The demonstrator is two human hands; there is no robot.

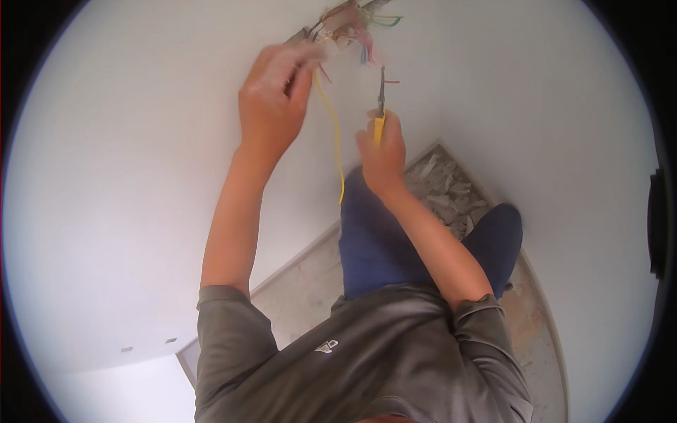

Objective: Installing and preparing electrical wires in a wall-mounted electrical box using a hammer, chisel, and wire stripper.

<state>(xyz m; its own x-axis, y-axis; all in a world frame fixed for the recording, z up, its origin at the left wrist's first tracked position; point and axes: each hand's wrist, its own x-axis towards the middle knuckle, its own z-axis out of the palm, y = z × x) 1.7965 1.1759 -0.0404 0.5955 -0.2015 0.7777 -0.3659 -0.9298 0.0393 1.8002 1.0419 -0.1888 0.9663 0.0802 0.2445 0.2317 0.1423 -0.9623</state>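
Note:
My left hand (276, 92) is raised to the wall at the upper left of the middle, its fingers pinched and slightly smeared by motion. From beside its fingertips a long yellow wire (336, 134) hangs down, and a short red wire end (325, 73) sticks out there. In my right hand (385, 158) is a pair of pliers (381, 99) with yellow handles, jaws pointing up. A short red wire piece (392, 82) shows at the jaws; whether they grip it I cannot tell. Above both hands, a bundle of coloured wires (363, 35) comes out of an opening in the wall.
White walls (141, 162) meet in a corner before me. Down in that corner lies broken rubble (444, 187), next to my knees in blue trousers (381, 247). A dusty floor (300, 285) shows at the left of my legs.

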